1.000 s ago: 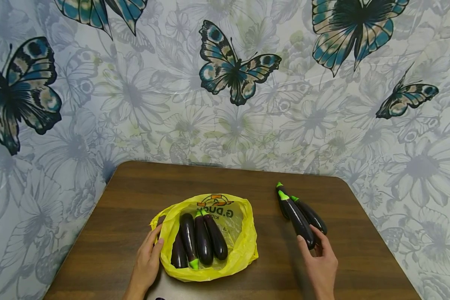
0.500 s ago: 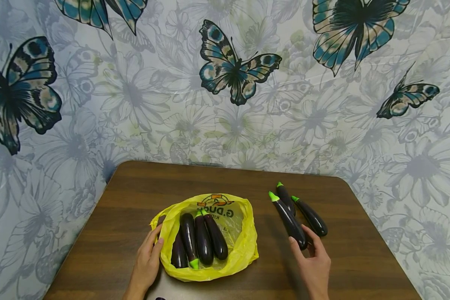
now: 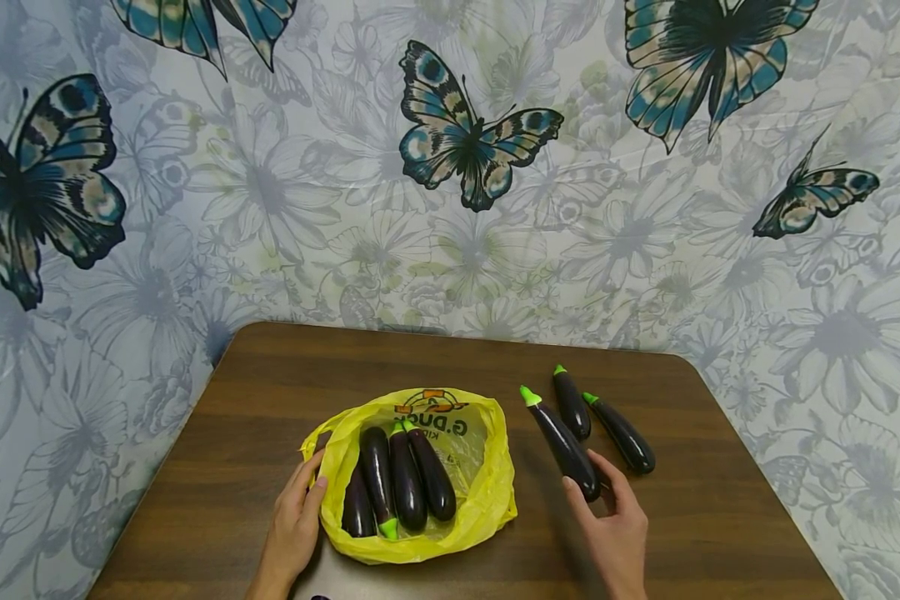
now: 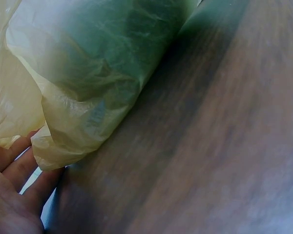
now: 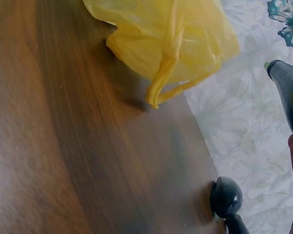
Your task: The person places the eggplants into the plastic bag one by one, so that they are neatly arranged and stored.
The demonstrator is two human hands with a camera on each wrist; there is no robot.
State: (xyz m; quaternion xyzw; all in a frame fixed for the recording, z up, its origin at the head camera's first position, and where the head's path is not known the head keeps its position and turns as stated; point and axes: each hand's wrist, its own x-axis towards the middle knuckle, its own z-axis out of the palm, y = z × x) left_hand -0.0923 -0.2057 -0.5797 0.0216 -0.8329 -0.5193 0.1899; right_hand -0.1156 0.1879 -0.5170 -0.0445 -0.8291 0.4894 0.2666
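Observation:
My right hand [image 3: 611, 521] grips a dark purple eggplant [image 3: 566, 450] by its rounded end, its green stem pointing away and left. In the right wrist view this eggplant [image 5: 289, 92] shows at the right edge, fingers around its lower end. My left hand [image 3: 294, 508] holds the left side of a yellow plastic bag [image 3: 498, 500], which stands with its mouth wide. Inside lie several eggplants [image 3: 407, 483]. In the left wrist view the fingers [image 4: 22, 168] meet a fold of the bag, their tips partly hidden.
Two more eggplants lie right of the bag: one farther back [image 3: 572, 404], one slanting to the right [image 3: 622, 437]. The brown wooden table [image 3: 720, 517] ends at a wall [image 3: 630, 283] with butterflies and flowers. A small dark object [image 3: 320, 597] shows at the bottom edge.
My right hand has carried its eggplant left, away from the other two and closer to the bag, uncovering the rear eggplant. The left hand and bag have stayed put.

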